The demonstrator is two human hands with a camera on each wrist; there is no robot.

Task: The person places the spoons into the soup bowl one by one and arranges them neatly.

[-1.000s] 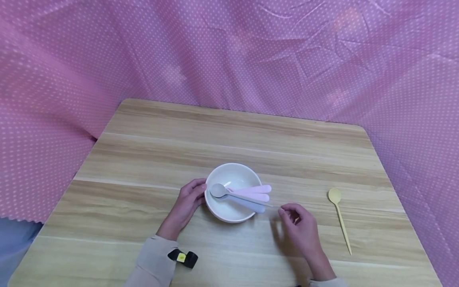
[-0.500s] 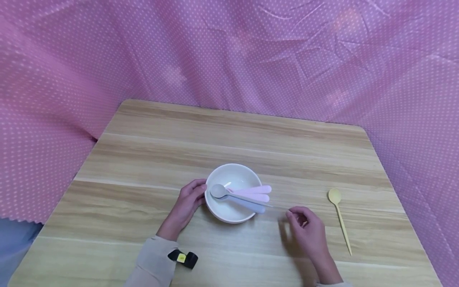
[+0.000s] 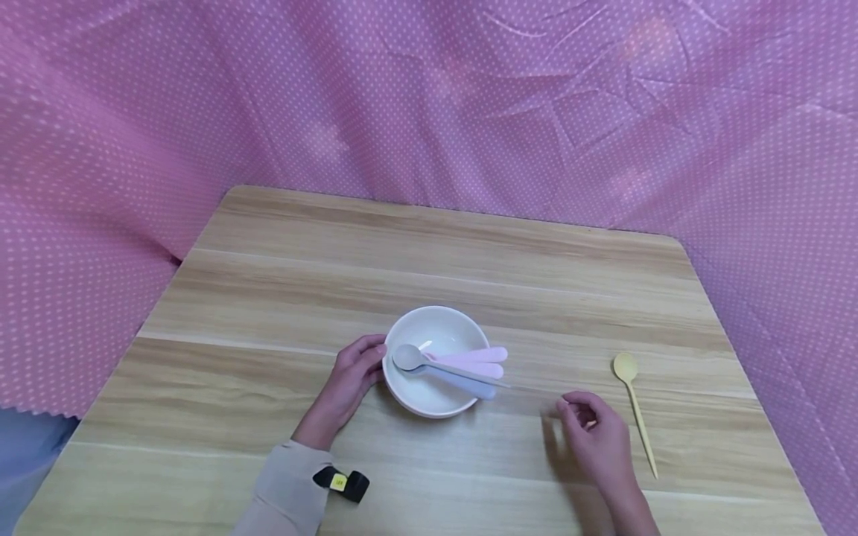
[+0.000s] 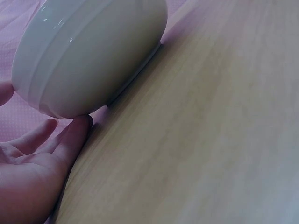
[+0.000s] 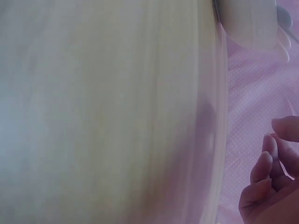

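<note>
A white bowl (image 3: 436,398) stands on the wooden table. My left hand (image 3: 348,378) holds its left side, thumb at the rim and fingers under the curved wall; the left wrist view shows those fingers (image 4: 74,135) against its outside. Inside the bowl lean a grey spoon (image 3: 409,357), two utensils with pink handles (image 3: 492,353) and one with a pale blue handle (image 3: 469,383), their ends over the right rim. To the right, my right hand (image 3: 596,435) hovers apart from the bowl, fingers loosely curled and nothing between them. Beyond it lies a yellow spoon (image 3: 641,424).
A pink polka-dot cloth (image 3: 429,104) hangs behind and at both sides of the table (image 3: 322,275). A black strap with a yellow label (image 3: 339,482) sits at the left sleeve. Blue fabric (image 3: 30,461) shows at the lower left.
My right hand has moved right and slightly toward me, from close to the grey spoon's handle end to near the yellow spoon. The left hand and the bowl have stayed put.
</note>
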